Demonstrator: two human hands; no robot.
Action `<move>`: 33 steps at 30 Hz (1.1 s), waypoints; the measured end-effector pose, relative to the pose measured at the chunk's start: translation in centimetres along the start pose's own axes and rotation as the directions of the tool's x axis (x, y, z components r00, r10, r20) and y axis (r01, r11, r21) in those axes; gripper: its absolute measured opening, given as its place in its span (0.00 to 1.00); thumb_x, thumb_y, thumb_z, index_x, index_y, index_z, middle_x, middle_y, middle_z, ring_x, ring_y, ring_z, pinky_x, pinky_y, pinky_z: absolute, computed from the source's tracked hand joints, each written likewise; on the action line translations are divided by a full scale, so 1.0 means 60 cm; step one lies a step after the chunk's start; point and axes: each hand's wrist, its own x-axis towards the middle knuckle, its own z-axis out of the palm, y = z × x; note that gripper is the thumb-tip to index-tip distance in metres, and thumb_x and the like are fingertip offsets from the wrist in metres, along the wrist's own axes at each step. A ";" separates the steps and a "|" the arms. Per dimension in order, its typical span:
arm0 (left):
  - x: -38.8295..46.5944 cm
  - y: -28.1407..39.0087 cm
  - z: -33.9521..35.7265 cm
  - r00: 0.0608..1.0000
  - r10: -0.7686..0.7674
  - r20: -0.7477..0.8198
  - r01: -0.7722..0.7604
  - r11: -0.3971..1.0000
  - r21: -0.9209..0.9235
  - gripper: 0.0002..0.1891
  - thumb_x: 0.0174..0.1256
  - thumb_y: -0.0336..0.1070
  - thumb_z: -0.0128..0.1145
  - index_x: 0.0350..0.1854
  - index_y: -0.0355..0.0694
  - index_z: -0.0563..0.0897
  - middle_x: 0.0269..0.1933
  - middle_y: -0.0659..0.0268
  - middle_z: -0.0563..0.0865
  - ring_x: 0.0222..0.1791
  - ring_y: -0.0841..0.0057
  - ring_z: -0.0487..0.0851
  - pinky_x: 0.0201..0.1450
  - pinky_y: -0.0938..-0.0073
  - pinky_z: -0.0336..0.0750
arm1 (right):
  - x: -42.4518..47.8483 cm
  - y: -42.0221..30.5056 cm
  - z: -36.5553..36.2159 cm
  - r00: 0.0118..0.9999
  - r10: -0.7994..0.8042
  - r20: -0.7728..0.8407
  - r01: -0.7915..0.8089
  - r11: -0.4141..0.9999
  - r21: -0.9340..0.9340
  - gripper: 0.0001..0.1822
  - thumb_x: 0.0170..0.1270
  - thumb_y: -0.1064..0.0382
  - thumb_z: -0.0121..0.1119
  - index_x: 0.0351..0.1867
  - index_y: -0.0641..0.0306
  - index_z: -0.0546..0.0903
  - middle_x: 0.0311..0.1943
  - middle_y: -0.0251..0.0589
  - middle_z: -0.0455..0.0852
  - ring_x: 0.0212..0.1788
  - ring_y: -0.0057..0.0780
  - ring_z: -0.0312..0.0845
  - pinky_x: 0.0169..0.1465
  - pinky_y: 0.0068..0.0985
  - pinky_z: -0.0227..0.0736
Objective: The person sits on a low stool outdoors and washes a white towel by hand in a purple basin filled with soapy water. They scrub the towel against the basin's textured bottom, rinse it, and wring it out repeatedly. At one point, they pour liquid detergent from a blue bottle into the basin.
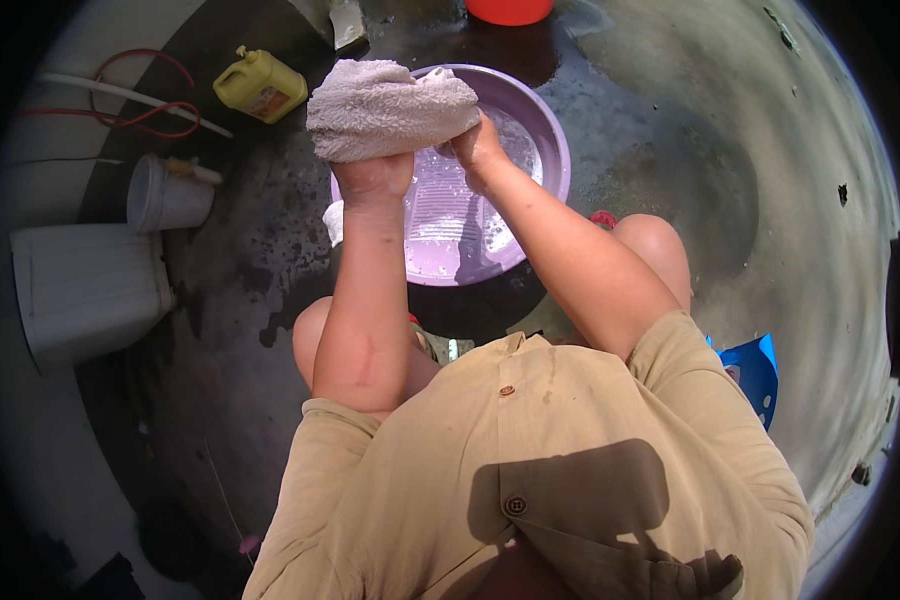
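A greyish terry towel (390,112), bunched up, is lifted over the far left part of a purple plastic washbasin (556,127). My left hand (375,178) holds it from below, its fingers hidden by the cloth. At the towel's right end, my right hand (480,146) grips it, fingertips partly covered. Inside the basin, a ribbed washboard (442,214) slopes down, with suds and soapy water (521,146) around it. A piece of white cloth (334,223) shows at the basin's left side, partly hidden by my left forearm.
To the left are a yellow jug (266,86), a red hose (150,124), a white pipe (131,94), a white bucket (172,195) and a large whitish container (90,289). A red tub (510,9) stands beyond the basin. A blue package (754,375) lies right of me.
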 end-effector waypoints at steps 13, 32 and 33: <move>-0.019 -0.087 -0.123 0.873 -0.302 -0.382 0.378 0.915 0.142 0.19 0.67 0.51 0.47 0.54 0.47 0.73 0.52 0.69 0.78 0.52 0.73 0.76 0.57 0.62 0.70 | -0.035 -0.040 0.022 0.970 -0.042 0.241 -0.179 0.549 0.817 0.23 0.62 0.40 0.48 0.46 0.54 0.76 0.45 0.37 0.81 0.51 0.36 0.75 0.58 0.40 0.68; 0.021 -0.042 0.001 0.951 0.024 -0.307 -0.030 0.999 -0.014 0.26 0.65 0.61 0.38 0.45 0.43 0.77 0.45 0.61 0.81 0.47 0.64 0.80 0.52 0.58 0.75 | -0.073 -0.100 -0.065 0.664 -0.638 0.390 0.746 0.596 -0.297 0.51 0.43 0.68 0.70 0.69 0.58 0.52 0.59 0.43 0.66 0.59 0.31 0.65 0.61 0.27 0.63; 0.025 -0.037 0.002 0.955 0.040 -0.293 -0.031 0.999 0.033 0.25 0.65 0.59 0.39 0.45 0.43 0.77 0.45 0.61 0.81 0.47 0.64 0.80 0.53 0.59 0.75 | -0.073 -0.102 -0.067 0.705 -0.589 0.395 0.697 0.676 -0.238 0.47 0.45 0.65 0.70 0.67 0.59 0.55 0.58 0.43 0.68 0.58 0.31 0.66 0.60 0.27 0.63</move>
